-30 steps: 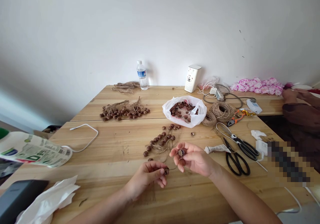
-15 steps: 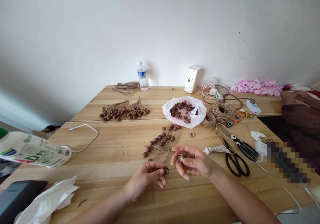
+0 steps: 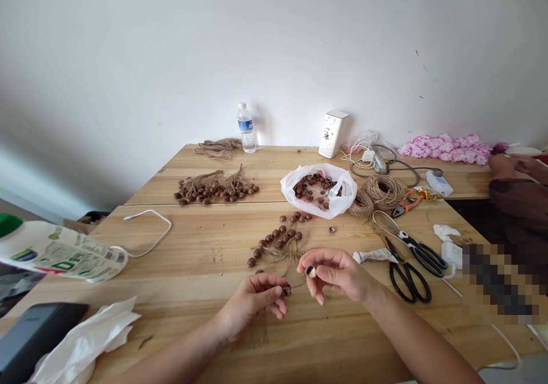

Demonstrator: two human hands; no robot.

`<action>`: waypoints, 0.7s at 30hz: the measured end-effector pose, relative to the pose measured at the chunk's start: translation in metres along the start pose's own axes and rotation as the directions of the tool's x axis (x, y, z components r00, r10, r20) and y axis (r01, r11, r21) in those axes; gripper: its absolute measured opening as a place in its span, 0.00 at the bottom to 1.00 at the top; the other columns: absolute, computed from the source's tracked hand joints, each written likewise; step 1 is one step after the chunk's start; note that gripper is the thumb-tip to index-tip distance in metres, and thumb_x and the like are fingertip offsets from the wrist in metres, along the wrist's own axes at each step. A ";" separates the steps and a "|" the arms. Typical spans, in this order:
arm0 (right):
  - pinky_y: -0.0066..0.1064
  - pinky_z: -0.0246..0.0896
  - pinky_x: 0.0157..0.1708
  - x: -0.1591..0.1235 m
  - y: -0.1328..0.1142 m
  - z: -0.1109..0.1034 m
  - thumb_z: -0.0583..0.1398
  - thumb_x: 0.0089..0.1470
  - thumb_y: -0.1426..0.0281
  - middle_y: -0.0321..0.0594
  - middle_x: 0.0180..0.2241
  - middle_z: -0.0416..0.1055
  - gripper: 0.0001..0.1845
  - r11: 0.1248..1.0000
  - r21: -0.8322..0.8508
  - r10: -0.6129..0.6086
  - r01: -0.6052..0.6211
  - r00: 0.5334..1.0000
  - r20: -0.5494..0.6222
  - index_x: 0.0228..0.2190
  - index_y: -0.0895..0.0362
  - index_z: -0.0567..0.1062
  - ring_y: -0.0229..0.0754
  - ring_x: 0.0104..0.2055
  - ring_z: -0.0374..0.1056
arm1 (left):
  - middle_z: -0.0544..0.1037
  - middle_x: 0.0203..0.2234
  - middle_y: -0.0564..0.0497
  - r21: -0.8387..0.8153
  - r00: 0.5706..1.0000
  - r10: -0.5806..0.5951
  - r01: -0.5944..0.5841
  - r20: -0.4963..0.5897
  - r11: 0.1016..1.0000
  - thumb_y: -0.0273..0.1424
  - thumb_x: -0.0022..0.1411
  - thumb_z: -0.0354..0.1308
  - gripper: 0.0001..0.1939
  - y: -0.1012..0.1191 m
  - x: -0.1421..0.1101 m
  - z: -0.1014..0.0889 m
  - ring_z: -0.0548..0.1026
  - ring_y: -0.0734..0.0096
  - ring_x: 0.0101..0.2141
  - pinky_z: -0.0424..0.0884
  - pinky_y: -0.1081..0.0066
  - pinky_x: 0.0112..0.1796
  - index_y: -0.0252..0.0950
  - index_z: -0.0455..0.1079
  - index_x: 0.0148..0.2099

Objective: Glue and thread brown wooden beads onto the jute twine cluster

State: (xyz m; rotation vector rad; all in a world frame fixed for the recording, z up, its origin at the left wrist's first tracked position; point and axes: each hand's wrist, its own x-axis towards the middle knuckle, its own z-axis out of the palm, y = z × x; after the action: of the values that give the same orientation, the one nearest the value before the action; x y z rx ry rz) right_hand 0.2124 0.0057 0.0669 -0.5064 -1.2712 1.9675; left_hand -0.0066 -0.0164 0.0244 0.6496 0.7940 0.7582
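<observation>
My left hand (image 3: 256, 299) rests low on the wooden table (image 3: 192, 258), its fingers pinched on a small brown nut shell (image 3: 286, 291) with twine hanging from it. My right hand (image 3: 336, 273) is just to the right, thumb and forefinger pinched on another half shell (image 3: 310, 271) with a pale inside. The two hands are a few centimetres apart. Just beyond them lies a cluster of brown shells tied on twine (image 3: 280, 238).
A white plastic bag of shells (image 3: 319, 190) sits beyond, with twine coils (image 3: 379, 193), pliers (image 3: 406, 201) and black scissors (image 3: 406, 264) to the right. More strung shells (image 3: 216, 189), a water bottle (image 3: 247, 128), a white cable (image 3: 148, 233) and white tissue (image 3: 85, 338) lie left. Another person's arm (image 3: 518, 193) rests at far right.
My right hand has turned its palm down and drawn its shell closer to the left hand. The left hand has stayed in place.
</observation>
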 end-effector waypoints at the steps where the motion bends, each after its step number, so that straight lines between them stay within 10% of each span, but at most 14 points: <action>1: 0.28 0.65 0.23 0.000 0.001 -0.001 0.62 0.55 0.68 0.45 0.35 0.72 0.12 1.000 0.019 0.018 -0.018 1.000 0.009 0.41 0.59 0.74 0.36 0.26 0.70 | 0.78 0.19 0.48 0.000 1.000 -0.001 0.001 0.001 1.000 0.32 0.45 0.70 0.15 0.000 0.000 0.000 0.76 0.69 0.21 0.71 0.71 0.25 0.29 0.74 0.34; 21: 0.29 0.67 0.23 0.002 0.007 0.002 0.65 0.51 0.67 0.43 0.35 0.72 0.14 0.995 0.072 0.068 -0.069 0.998 0.016 0.39 0.59 0.74 0.36 0.27 0.70 | 0.78 0.20 0.49 -0.026 1.000 -0.007 0.007 -0.011 1.000 0.31 0.43 0.71 0.15 0.002 -0.001 0.002 0.76 0.68 0.21 0.70 0.70 0.25 0.29 0.74 0.33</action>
State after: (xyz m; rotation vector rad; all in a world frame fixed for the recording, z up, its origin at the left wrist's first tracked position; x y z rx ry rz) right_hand 0.2074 0.0046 0.0617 -0.5081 -1.2004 2.0688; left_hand -0.0062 -0.0162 0.0275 0.6201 0.7947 0.7649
